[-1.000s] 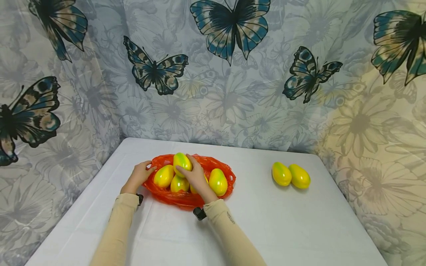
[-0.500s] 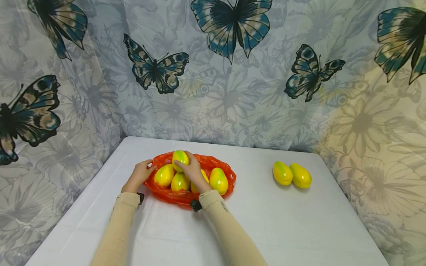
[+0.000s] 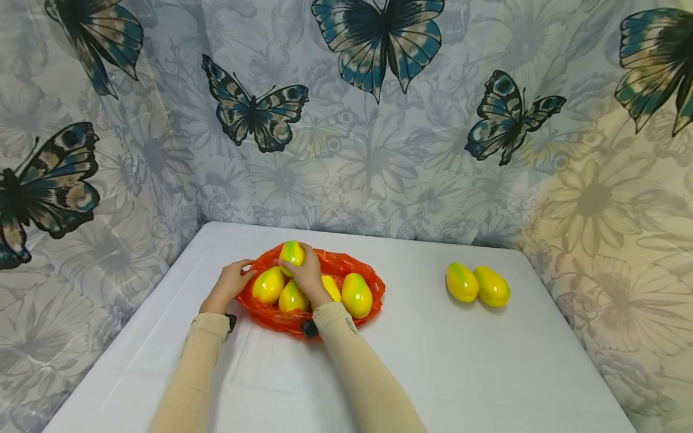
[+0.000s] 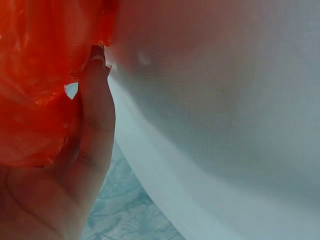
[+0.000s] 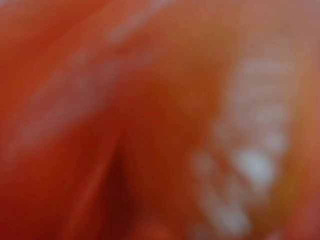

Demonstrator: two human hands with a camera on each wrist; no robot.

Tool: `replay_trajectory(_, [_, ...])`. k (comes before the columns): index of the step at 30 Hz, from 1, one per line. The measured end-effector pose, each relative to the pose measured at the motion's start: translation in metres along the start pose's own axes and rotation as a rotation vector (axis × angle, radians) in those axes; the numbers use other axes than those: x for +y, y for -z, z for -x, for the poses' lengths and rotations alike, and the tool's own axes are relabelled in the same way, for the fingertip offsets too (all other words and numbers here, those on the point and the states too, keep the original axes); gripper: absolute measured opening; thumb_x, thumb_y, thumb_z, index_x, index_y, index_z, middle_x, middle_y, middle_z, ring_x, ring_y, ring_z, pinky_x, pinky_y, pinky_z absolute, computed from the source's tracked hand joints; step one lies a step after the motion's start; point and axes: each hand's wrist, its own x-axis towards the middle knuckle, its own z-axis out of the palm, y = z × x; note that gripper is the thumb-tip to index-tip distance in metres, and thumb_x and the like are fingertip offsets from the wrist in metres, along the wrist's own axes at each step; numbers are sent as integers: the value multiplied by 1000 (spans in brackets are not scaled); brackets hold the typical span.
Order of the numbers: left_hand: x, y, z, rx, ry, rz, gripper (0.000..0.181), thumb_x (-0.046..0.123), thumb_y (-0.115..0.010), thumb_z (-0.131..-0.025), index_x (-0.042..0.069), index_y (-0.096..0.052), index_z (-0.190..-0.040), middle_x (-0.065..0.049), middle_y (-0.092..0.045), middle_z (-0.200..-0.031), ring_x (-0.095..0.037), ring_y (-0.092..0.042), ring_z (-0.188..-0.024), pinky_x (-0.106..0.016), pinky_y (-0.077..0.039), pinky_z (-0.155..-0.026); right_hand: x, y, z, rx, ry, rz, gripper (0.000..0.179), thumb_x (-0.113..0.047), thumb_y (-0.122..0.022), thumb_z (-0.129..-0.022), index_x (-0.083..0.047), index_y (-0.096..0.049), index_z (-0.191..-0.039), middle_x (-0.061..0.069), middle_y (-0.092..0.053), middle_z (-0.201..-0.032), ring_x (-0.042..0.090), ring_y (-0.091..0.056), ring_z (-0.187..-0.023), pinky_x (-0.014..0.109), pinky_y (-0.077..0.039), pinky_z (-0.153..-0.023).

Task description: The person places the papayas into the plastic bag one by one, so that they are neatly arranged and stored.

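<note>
R wrist view was only orange blur, nothing readable. L wrist view cut off most of hand.

Two loose mangoes (image 3: 477, 285) lay on table (image 3: 460, 373), well apart to right.

Orange bag (image 3: 346, 264) held five mangoes. R hand (image 3: 308, 278) gripped top mango (image 3: 291, 252), fingers curled round it. L hand (image 3: 230, 285) pinched bag's left edge.

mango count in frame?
7 visible. Five in the red bag: one held by the right hand at, others at. Two on the table. More may be hidden.
</note>
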Motion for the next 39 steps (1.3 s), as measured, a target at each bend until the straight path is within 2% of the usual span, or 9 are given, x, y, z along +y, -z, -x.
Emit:
replay_trajectory(3, [1,-1,1,-5,11,5,43,17,-55,-100,-4,-50,-137,-30,-60,-125,-33,-60,-93,-45,-55,-87,2,-2,-1,15,-3,5,69,-27,-73,-88,-7,-40,-144,14,-50,-140,29,-55,-117,44,-49,-103])
replay_trajectory(10, [3,1,1,-20,36,18,45,19,-53,-101,-3,-49,-139,-29,-56,-130,-35,-59,-100,-48,-54,-93,3,-5,-2,5,-47,6,71,-29,-73,-88,-8,-35,-145,15,-45,-140,30,-52,-120,45,-47,-106])
replay_trajectory(16, [3,2,-1,-27,33,26,45,20,-53,-101,-3,-48,-140,-30,-55,-132,-37,-59,-104,-48,-53,-94,2,-4,-6,-8,-49,50,56,-27,-56,-98,-4,-37,-146,17,-50,-141,31,-53,-122,46,-46,-107])
replay_trajectory(19, [3,2,-2,-29,37,30,45,20,-52,-101,-2,-47,-141,-30,-54,-134,-38,-59,-107,-49,-52,-97,1,-4,-7,-22,-65,62,54,-25,-52,-101,-4,-35,-147,17,-49,-144,32,-52,-125,47,-43,-109])
replay_trajectory(25, [3,1,-3,-23,28,24,45,20,-52,-101,-2,-48,-140,-30,-54,-134,-39,-58,-107,-50,-52,-96,2,-4,-7,-46,-111,58,65,-29,-60,-97,-7,-30,-151,15,-47,-145,30,-51,-126,47,-43,-110])
replay_trajectory(32, [3,0,-3,-28,33,21,46,22,-51,-102,-3,-47,-140,-30,-51,-137,-42,-56,-115,-53,-49,-100,-3,0,-3,-47,-79,54,71,-29,-64,-94,-7,-29,-152,13,-42,-150,30,-49,-129,46,-41,-112])
replay_trajectory(39, [1,1,-1,-28,21,29,46,23,-49,-102,-4,-47,-140,-31,-53,-135,-43,-57,-114,-53,-50,-99,-12,7,-3,-26,-39,38,71,-33,-66,-93,-10,-32,-151,13,-40,-153,32,-43,-138,48,-36,-116])
